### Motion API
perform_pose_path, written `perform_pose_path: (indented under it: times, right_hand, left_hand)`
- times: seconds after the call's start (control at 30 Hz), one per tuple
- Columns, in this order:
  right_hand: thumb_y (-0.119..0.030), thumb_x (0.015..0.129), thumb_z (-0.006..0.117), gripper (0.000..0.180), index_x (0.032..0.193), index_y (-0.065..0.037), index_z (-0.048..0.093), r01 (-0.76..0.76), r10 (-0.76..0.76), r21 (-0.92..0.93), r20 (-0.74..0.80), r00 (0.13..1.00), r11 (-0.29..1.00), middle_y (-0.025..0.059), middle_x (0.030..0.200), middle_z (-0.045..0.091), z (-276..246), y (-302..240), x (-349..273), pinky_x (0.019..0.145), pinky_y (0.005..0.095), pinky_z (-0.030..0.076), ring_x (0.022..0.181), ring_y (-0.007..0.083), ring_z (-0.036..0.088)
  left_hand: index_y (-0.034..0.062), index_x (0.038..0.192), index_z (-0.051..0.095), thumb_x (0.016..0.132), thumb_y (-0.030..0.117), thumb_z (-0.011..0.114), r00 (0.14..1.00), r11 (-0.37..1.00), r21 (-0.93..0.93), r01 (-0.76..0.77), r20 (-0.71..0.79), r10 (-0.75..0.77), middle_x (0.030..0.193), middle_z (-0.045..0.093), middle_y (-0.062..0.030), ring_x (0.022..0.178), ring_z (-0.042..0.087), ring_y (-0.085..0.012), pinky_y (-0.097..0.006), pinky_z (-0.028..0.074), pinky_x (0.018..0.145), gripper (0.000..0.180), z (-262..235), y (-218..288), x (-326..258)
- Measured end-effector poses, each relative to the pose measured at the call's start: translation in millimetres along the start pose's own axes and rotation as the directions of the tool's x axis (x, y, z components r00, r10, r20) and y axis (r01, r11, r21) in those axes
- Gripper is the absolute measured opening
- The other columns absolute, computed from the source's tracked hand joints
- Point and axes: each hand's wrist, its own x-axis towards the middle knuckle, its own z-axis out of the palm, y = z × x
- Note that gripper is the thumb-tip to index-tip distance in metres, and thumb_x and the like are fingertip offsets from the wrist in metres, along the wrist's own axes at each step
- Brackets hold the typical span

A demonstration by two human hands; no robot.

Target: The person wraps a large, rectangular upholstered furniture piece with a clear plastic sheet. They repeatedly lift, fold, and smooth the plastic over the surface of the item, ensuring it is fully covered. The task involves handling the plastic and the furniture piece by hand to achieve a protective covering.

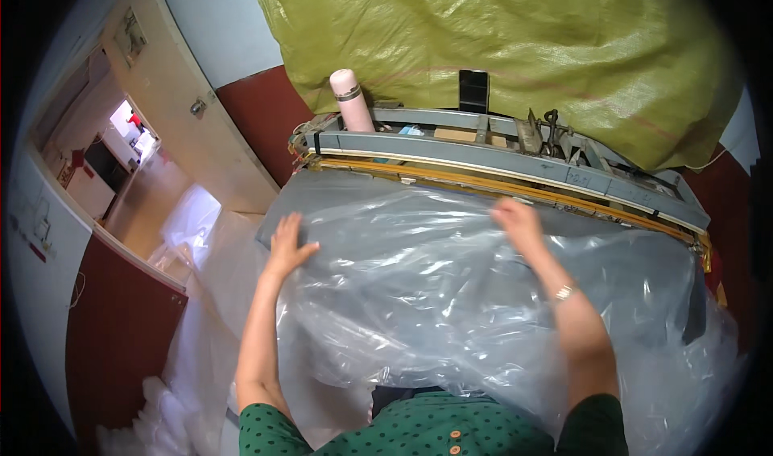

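A large sheet of clear crinkled plastic film (435,295) lies spread over a grey work table (322,186). My left hand (288,245) rests flat on the film near its left edge, fingers apart. Over at the film's far edge, my right hand (517,218) presses down with fingers curled, just in front of a long grey bar with an orange strip (515,174). A bracelet sits on my right wrist.
A pink-and-white flask (351,100) stands upright at the back left of the machine. A dark phone (473,91) leans against a big olive-green woven sack (499,45). Scissors and metal tools (547,130) lie behind the bar. More plastic film (193,239) trails on the floor left. An open door (181,110) stands at left.
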Motion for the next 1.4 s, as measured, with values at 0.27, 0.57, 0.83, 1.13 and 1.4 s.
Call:
perform_pose_path:
  times: [0.27, 0.57, 0.83, 1.13, 1.4]
  right_hand:
    - [-0.022, 0.081, 0.058, 0.019, 0.079, -0.003, 0.057, -0.456, -0.009, -0.627, -0.594, 0.804, 0.631, 0.0128, 0.065, 0.056, -322, 86, -193, 0.057, 0.0330, 0.041, 0.058, 0.0211, 0.049]
    - [-0.019, 0.084, 0.048, 0.021, 0.080, 0.002, 0.054, -0.849, 0.051, -0.518, -0.850, 0.525, 0.107, 0.0196, 0.085, 0.062, -524, 192, -324, 0.065, 0.0425, 0.045, 0.080, 0.0366, 0.060]
    - [-0.024, 0.086, 0.047, 0.025, 0.090, 0.000, 0.050, -0.831, 0.019, -0.521, -0.845, 0.535, 0.196, 0.0206, 0.088, 0.062, -450, 199, -247, 0.069, 0.0464, 0.045, 0.086, 0.0406, 0.058]
    - [-0.031, 0.087, 0.045, 0.030, 0.086, -0.002, 0.052, -0.808, 0.042, -0.529, -0.830, 0.556, 0.261, 0.0192, 0.081, 0.061, -448, 182, -249, 0.065, 0.0449, 0.043, 0.080, 0.0378, 0.058]
    - [-0.034, 0.087, 0.044, 0.031, 0.087, -0.004, 0.053, -0.791, 0.145, -0.344, -0.870, 0.471, 0.506, 0.0152, 0.077, 0.061, -441, 198, -244, 0.065, 0.0389, 0.043, 0.075, 0.0318, 0.059]
  left_hand:
    - [0.0058, 0.136, 0.031, 0.074, 0.025, 0.067, 0.892, 0.734, -0.596, -0.326, 0.065, 0.448, 0.141, 0.030, -0.0159, 0.133, 0.023, -0.0341, -0.042, 0.021, 0.107, 0.074, 29, 101, -101]
    - [0.0035, 0.119, 0.050, 0.076, 0.007, 0.061, 0.681, 0.373, -0.808, 0.456, 0.587, 0.438, 0.117, 0.053, -0.0091, 0.110, 0.048, -0.0182, -0.029, 0.038, 0.089, 0.045, 38, 188, -205]
    - [0.0006, 0.099, 0.057, 0.081, 0.006, 0.051, 0.820, 0.717, -0.681, -0.152, 0.319, 0.476, 0.097, 0.059, -0.0159, 0.089, 0.056, -0.0297, -0.038, 0.044, 0.081, 0.020, 59, 216, -220]
    - [0.0055, 0.098, 0.055, 0.094, 0.025, 0.042, 0.917, -0.202, -0.973, -0.112, -0.023, -0.399, 0.097, 0.059, -0.0056, 0.090, 0.057, -0.0169, -0.032, 0.046, 0.082, 0.023, -98, 138, -72]
    - [0.0045, 0.120, 0.044, 0.088, 0.007, 0.046, 0.823, 0.426, -0.793, 0.436, 0.160, -0.545, 0.118, 0.050, -0.0107, 0.107, 0.049, -0.0171, -0.029, 0.039, 0.092, 0.032, 15, 108, -232]
